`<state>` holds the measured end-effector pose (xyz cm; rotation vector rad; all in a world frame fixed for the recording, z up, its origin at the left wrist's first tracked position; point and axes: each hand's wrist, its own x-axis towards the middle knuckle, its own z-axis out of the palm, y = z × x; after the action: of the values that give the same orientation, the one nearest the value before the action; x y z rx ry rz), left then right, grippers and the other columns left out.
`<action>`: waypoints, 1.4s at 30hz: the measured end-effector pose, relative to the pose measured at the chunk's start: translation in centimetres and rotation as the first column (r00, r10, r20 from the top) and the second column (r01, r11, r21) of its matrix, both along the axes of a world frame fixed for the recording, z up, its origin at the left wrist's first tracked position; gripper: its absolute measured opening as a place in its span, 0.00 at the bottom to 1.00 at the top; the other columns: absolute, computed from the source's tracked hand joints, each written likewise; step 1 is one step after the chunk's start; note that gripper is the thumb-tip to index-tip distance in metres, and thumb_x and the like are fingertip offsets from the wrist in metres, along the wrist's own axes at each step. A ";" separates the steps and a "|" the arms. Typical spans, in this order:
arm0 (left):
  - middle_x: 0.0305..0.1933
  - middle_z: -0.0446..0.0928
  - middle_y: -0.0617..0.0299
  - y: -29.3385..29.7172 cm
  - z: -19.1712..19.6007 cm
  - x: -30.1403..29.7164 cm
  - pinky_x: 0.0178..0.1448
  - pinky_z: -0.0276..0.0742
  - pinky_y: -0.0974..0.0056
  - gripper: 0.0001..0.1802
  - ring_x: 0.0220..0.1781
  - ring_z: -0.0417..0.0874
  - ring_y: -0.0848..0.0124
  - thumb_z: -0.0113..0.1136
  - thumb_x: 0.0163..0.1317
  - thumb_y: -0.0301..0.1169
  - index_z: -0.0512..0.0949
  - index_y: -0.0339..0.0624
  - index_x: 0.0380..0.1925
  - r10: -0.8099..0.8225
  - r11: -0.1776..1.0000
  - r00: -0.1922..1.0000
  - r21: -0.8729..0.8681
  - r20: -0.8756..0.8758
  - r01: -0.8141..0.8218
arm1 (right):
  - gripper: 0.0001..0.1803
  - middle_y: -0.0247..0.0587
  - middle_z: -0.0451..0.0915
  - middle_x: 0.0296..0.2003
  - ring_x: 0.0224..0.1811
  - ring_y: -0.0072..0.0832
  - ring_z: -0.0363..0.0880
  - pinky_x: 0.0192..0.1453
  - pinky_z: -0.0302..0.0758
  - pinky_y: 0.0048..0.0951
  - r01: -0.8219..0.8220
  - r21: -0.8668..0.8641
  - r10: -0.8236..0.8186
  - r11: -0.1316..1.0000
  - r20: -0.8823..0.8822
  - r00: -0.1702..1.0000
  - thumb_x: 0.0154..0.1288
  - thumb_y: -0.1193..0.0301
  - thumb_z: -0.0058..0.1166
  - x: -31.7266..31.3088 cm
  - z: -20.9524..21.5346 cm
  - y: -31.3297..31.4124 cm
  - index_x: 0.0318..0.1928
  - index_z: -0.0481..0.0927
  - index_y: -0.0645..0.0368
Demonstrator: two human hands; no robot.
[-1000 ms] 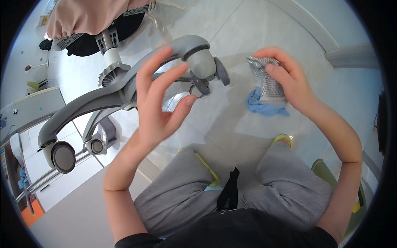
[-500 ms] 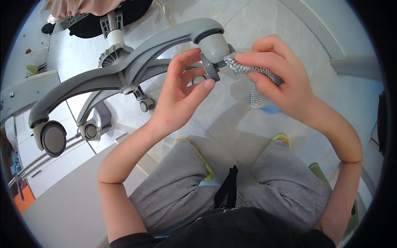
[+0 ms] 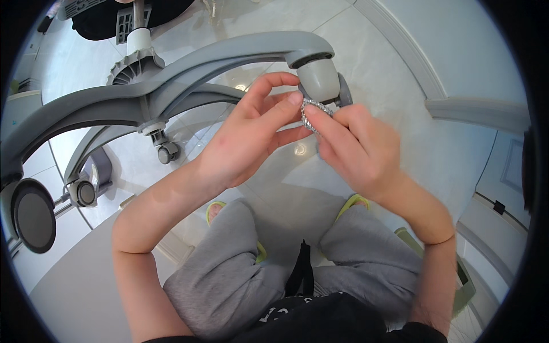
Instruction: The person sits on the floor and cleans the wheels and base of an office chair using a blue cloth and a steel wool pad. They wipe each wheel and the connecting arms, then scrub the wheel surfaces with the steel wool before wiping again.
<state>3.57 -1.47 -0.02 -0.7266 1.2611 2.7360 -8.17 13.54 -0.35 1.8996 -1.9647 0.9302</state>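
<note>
A grey swivel-chair base (image 3: 240, 48) reaches across the upper left, with a caster (image 3: 318, 79) at the end of its nearest arm. My left hand (image 3: 243, 134) closes round the near side of this caster, its thumb at the wheel's lower edge and the other fingers partly hidden. Pinched in my right hand (image 3: 366, 148) is a silvery, coarse-woven scrubbing cloth (image 3: 309, 117), bunched up and pressed against the underside of the caster beside my left thumb. Most of the cloth is hidden by my fingers.
Other casters of the base show at the left, one large (image 3: 35, 216) and one smaller (image 3: 167, 152). The chair's column (image 3: 138, 23) leads up to a black seat. A pale rounded surface (image 3: 74, 263) lies lower left; a green container (image 3: 464, 288) stands lower right, near the wall.
My right hand has moved left and lower with the cloth, now bunched smaller, toward my left hand. My left thumb has come up to the cloth. The view has shifted, too.
</note>
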 end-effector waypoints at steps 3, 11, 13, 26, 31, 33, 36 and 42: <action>0.51 0.73 0.66 -0.1 0.3 -0.5 0.58 0.71 0.62 0.16 0.52 0.75 0.74 0.45 0.72 0.37 0.63 0.46 0.56 0.019 0.992 0.998 0.125 0.060 -0.027 | 0.23 0.30 0.68 0.25 0.22 0.23 0.69 0.19 0.64 0.23 0.113 -0.030 -0.111 0.993 0.078 0.991 0.42 0.82 0.61 1.4 -0.7 0.3 0.45 0.82 0.61; 0.49 0.74 0.65 -1.4 -1.0 -0.9 0.54 0.72 0.66 0.17 0.50 0.76 0.74 0.46 0.71 0.37 0.63 0.47 0.57 -0.085 0.960 0.996 0.266 -0.012 0.085 | 0.27 0.32 0.70 0.26 0.22 0.23 0.69 0.20 0.63 0.23 0.264 -0.105 -0.245 0.959 0.164 0.956 0.35 0.85 0.62 3.6 -2.4 0.5 0.44 0.83 0.60; 0.49 0.75 0.64 -1.2 -0.7 -0.8 0.52 0.73 0.66 0.17 0.50 0.76 0.75 0.47 0.71 0.36 0.62 0.46 0.57 -0.072 0.973 0.997 0.219 0.002 0.069 | 0.27 0.32 0.70 0.26 0.22 0.23 0.69 0.20 0.64 0.23 0.276 -0.112 -0.257 0.955 0.160 0.953 0.36 0.85 0.63 3.8 -2.3 0.3 0.44 0.83 0.60; 0.46 0.72 0.61 -1.1 -0.3 -0.9 0.51 0.76 0.67 0.17 0.45 0.77 0.74 0.53 0.67 0.37 0.66 0.40 0.50 -0.030 0.993 0.998 0.111 0.054 0.023 | 0.29 0.33 0.70 0.27 0.23 0.24 0.69 0.22 0.65 0.22 0.278 -0.197 -0.233 0.940 0.225 0.946 0.36 0.87 0.62 3.8 -2.1 -1.4 0.46 0.82 0.59; 0.48 0.70 0.58 -1.0 -0.1 -0.9 0.52 0.76 0.68 0.20 0.44 0.78 0.72 0.53 0.66 0.39 0.66 0.35 0.49 -0.034 0.994 0.997 0.102 0.074 0.026 | 0.29 0.33 0.70 0.27 0.21 0.24 0.68 0.21 0.64 0.23 0.297 -0.157 -0.263 0.942 0.202 0.943 0.36 0.88 0.62 4.4 -3.3 0.3 0.46 0.83 0.60; 0.48 0.70 0.57 -0.9 -0.7 -1.1 0.52 0.76 0.68 0.20 0.45 0.78 0.71 0.52 0.67 0.40 0.67 0.34 0.49 -0.037 0.993 0.997 0.112 0.071 0.029 | 0.29 0.33 0.69 0.26 0.21 0.24 0.68 0.20 0.64 0.23 0.277 -0.257 -0.238 0.926 0.172 0.956 0.35 0.87 0.62 3.6 -3.6 -0.5 0.46 0.83 0.60; 0.48 0.70 0.57 -1.2 -0.9 -1.1 0.53 0.76 0.68 0.22 0.47 0.77 0.70 0.50 0.67 0.41 0.67 0.32 0.50 -0.071 0.989 0.996 0.135 0.048 0.064 | 0.28 0.33 0.68 0.25 0.20 0.24 0.67 0.20 0.62 0.23 0.271 -0.251 -0.218 0.929 0.219 0.951 0.35 0.87 0.63 3.5 -2.9 -1.5 0.45 0.83 0.60; 0.43 0.77 0.60 -1.2 -0.7 -1.3 0.52 0.76 0.66 0.17 0.43 0.79 0.72 0.46 0.70 0.40 0.73 0.40 0.47 -0.081 0.985 0.995 0.160 0.066 0.069 | 0.27 0.33 0.67 0.25 0.21 0.23 0.67 0.20 0.62 0.22 0.248 -0.250 -0.217 0.936 0.144 0.966 0.36 0.86 0.63 3.7 -4.6 1.0 0.44 0.84 0.61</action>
<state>2.25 -2.69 -0.74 -0.7392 1.0218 2.6844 -4.43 14.50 -5.00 1.4614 -1.9576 1.1853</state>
